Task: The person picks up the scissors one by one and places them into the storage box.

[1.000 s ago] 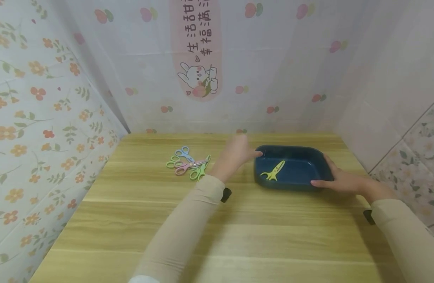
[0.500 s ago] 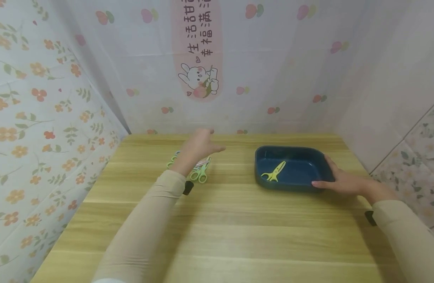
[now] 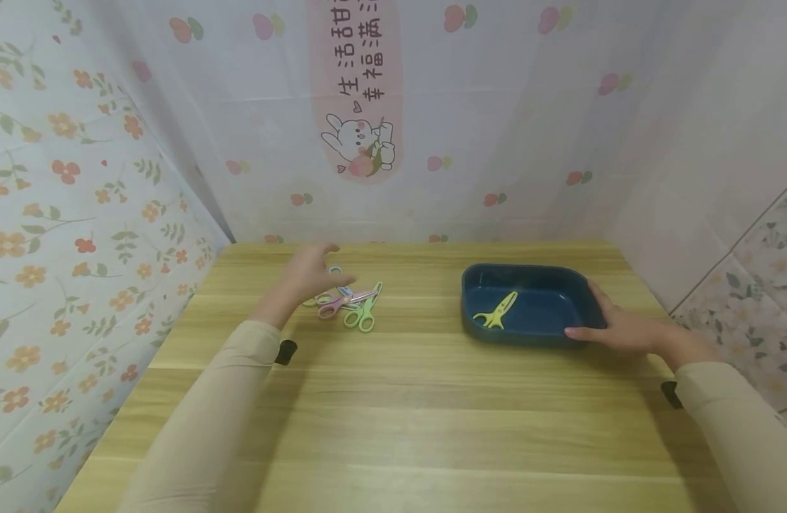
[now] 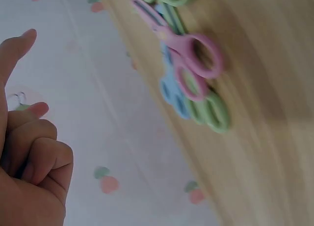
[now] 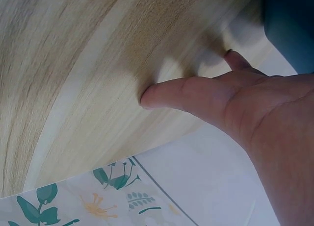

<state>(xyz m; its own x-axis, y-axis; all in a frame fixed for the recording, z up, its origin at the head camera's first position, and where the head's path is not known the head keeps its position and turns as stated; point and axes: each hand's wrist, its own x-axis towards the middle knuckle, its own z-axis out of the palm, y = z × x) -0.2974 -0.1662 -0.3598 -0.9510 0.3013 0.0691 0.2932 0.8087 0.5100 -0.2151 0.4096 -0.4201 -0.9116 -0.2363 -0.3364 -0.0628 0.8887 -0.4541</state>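
My left hand (image 3: 301, 274) hovers over the left edge of a small heap of scissors, thumb and forefinger apart, nothing between them. In the left wrist view its other fingers (image 4: 44, 152) curl loosely. The heap holds pink scissors (image 3: 332, 305) on top, blue scissors (image 4: 171, 88) partly beneath, and green scissors (image 3: 362, 313) at the right. My right hand (image 3: 624, 328) rests against the right end of a dark blue dish (image 3: 528, 340), thumb at the front rim, fairly straight fingers along the side wall. Yellow-green scissors (image 3: 497, 312) lie inside the dish, at its left.
A wood-grain table (image 3: 393, 427) carries everything. Behind it hangs a patterned white curtain (image 3: 496, 128). Floral cloth (image 3: 60, 214) borders the left, and a tiled, flower-patterned wall (image 3: 771, 299) stands close beyond my right hand.
My left hand has moved left from beside the dish, across the scissors heap, uncovering more of it. The right hand, the dish and the scissors in it have stayed put.
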